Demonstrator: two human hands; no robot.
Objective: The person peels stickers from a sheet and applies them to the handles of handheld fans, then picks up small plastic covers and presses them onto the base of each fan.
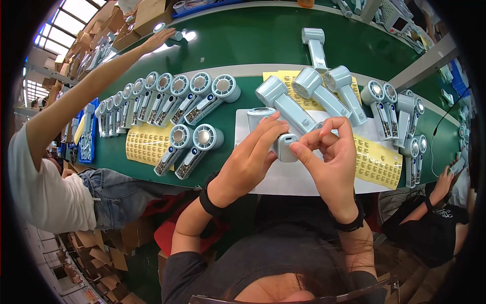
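Note:
My left hand [248, 159] is closed around a pale blue handheld fan [287, 147], whose handle end points toward me. The fan's round head shows beyond my fingers. My right hand [331, 164] is at that handle end, with its thumb touching the edge and its fingers curled in a pinch. Whatever those fingertips hold, if anything, is too small to make out. Beneath both hands lies a white sheet [283, 182]. Just past them, more pale blue fans lie face down, one [288, 106] close to my fingers, on yellow label sheets [377, 162].
A long row of fans [200, 83] stretches left on the green table [228, 45], with another yellow label sheet [147, 144] near it. More fans [382, 104] lie at right. A co-worker's arm [91, 81] reaches across at left; another co-worker's hand [443, 182] is at far right.

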